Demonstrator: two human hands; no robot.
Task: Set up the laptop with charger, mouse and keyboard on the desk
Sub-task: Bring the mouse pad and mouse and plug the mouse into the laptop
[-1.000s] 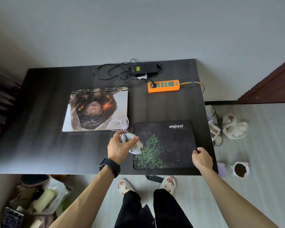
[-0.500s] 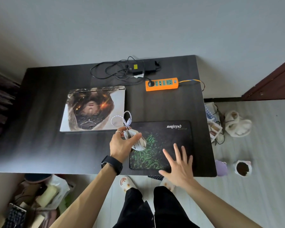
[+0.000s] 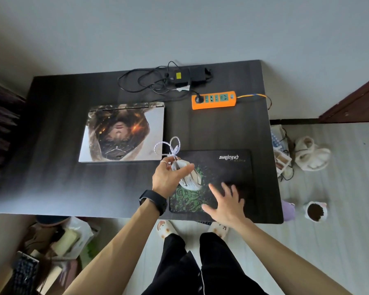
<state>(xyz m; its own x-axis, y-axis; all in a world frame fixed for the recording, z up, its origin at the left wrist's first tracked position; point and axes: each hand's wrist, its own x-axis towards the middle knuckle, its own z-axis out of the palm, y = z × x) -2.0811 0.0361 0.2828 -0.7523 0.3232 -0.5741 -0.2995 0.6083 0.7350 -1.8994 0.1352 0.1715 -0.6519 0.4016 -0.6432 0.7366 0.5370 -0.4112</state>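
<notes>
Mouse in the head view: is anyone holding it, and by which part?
Yes. The left hand grips the white mouse by its cable end, thumb across its top. The right hand holds nothing, fingers spread over the mouse pad.

One laptop [image 3: 124, 133], one mouse [image 3: 193, 181], one charger [image 3: 197, 76].

Grey wall [image 3: 179, 28], pale plank floor [image 3: 339, 241], reddish-brown door [image 3: 360, 99].

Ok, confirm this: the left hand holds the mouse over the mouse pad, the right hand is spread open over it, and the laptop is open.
One thing is wrong: the head view shows the laptop closed. The left hand does hold the mouse over the mouse pad, the right hand spread open over it.
</notes>
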